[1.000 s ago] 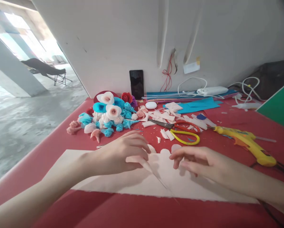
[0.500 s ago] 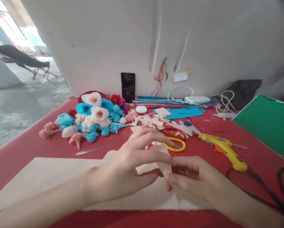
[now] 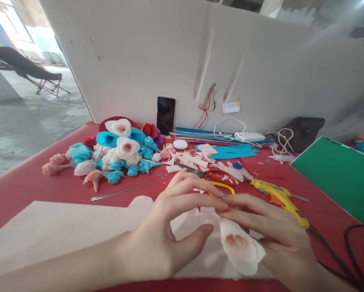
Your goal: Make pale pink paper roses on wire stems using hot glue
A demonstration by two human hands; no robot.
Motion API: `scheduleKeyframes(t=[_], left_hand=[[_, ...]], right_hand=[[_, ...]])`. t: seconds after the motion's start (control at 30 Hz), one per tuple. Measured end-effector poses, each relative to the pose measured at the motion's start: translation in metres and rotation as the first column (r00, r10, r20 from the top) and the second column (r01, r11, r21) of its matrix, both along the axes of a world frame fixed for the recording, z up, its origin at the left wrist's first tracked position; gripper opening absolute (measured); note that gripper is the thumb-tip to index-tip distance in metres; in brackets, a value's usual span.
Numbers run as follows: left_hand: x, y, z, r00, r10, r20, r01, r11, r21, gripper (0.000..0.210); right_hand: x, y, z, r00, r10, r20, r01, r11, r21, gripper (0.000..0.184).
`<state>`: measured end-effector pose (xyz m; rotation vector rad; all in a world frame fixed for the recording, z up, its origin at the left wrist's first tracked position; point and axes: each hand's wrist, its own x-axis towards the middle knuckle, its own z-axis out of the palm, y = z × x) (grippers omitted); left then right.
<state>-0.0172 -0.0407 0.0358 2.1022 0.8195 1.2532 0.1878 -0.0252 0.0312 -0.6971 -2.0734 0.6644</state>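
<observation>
My right hand (image 3: pixel 282 233) holds a white paper flower (image 3: pixel 241 249) with a brownish-peach centre, its bloom tilted down toward me. The grip at the flower's base is partly hidden behind the fingers. My left hand (image 3: pixel 172 223) arches beside it, thumb well apart from the fingers. Its fingertips meet those of my right hand just above the flower, and nothing shows between thumb and fingers. Under both hands lies a large pale paper sheet (image 3: pixel 78 227). A white petal-shaped piece (image 3: pixel 141 201) rests at the sheet's far edge.
Blue, white, pink and red paper flowers (image 3: pixel 127 147) are heaped at the back left. Thin wires (image 3: pixel 115 192) lie before them. Beyond my hands are scissors (image 3: pixel 221 176), paper scraps (image 3: pixel 197 158) and a yellow glue gun (image 3: pixel 279 198) with a dark cord. A green board (image 3: pixel 337 178) stands right.
The flower in my right hand has turned, so its bloom now faces me. My left thumb has come away from it. The view has shifted slightly.
</observation>
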Motion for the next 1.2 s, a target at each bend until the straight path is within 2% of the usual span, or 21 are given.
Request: scheduleKeyframes(t=[0.07,0.13,0.2,0.3,0.47,0.63,0.7,0.77,0.8,0.83,0.87,0.93,1.0,1.07,1.13,1.2], left_hand=[[0.000,0.000,0.003,0.999,-0.025,-0.022,0.026,0.998,0.053,0.031],[0.001,0.000,0.005,0.999,-0.027,-0.028,0.030,0.995,0.098,0.030],[0.001,0.000,0.005,1.000,-0.011,-0.028,0.014,0.992,0.124,0.026],[0.003,0.000,0.005,1.000,0.006,-0.028,-0.003,0.993,0.117,0.021],[0.006,-0.004,0.003,0.999,-0.043,-0.003,0.043,0.999,-0.001,0.022],[-0.005,0.002,0.013,0.992,-0.127,-0.007,0.124,0.979,-0.165,0.042],[-0.016,0.011,0.022,0.993,-0.068,-0.094,0.050,0.982,-0.183,0.034],[-0.029,0.022,0.029,0.983,0.010,-0.183,-0.050,0.976,-0.214,0.012],[-0.036,0.026,0.029,0.962,0.043,-0.270,-0.097,0.977,-0.189,0.019],[-0.044,0.030,0.028,0.914,0.088,-0.397,-0.165,0.973,-0.164,0.030],[-0.051,0.032,0.024,0.834,0.139,-0.534,-0.238,0.964,-0.121,0.039],[-0.068,0.033,0.010,0.779,0.170,-0.604,-0.275,0.957,-0.086,0.038],[-0.084,0.028,-0.008,0.750,0.164,-0.641,-0.254,0.966,-0.051,0.023],[-0.099,0.022,-0.026,0.724,0.173,-0.667,-0.245,0.969,-0.014,0.027],[-0.111,0.016,-0.040,0.698,0.205,-0.686,-0.257,0.966,0.027,0.030],[-0.117,0.012,-0.047,0.681,0.229,-0.695,-0.259,0.964,0.065,0.028]], right_hand=[[-0.001,0.001,0.002,1.000,-0.025,0.017,0.024,0.996,0.088,0.037],[-0.003,0.002,0.004,0.998,-0.056,0.042,0.050,0.990,0.133,0.028],[-0.004,0.002,0.004,0.996,-0.080,0.042,0.074,0.988,0.138,0.021],[-0.005,0.002,0.001,0.996,-0.070,0.052,0.065,0.994,0.093,0.022],[-0.008,0.001,0.000,0.997,-0.020,0.072,0.019,1.000,0.024,0.018],[-0.007,0.002,-0.002,1.000,-0.015,0.007,0.015,0.999,0.052,0.012],[-0.004,0.002,-0.002,0.996,-0.056,0.072,0.057,0.998,-0.011,0.009],[-0.002,0.002,-0.002,0.989,-0.091,0.113,0.111,0.978,-0.178,0.014],[-0.002,0.002,-0.001,0.989,-0.110,0.102,0.136,0.944,-0.302,0.017],[-0.003,0.002,-0.001,0.989,-0.128,0.075,0.148,0.887,-0.438,0.020],[-0.005,0.003,-0.002,0.990,-0.137,0.038,0.134,0.812,-0.568,0.023],[-0.011,0.004,-0.005,0.993,-0.115,-0.036,0.049,0.656,-0.754,0.029],[-0.016,0.006,-0.012,0.996,-0.042,-0.080,-0.046,0.527,-0.849,0.033],[-0.021,0.007,-0.021,0.995,0.021,-0.094,-0.094,0.428,-0.899,0.034],[-0.024,0.007,-0.030,0.994,0.059,-0.091,-0.106,0.358,-0.928,0.033],[-0.026,0.006,-0.037,0.993,0.073,-0.095,-0.114,0.329,-0.937,0.033]])
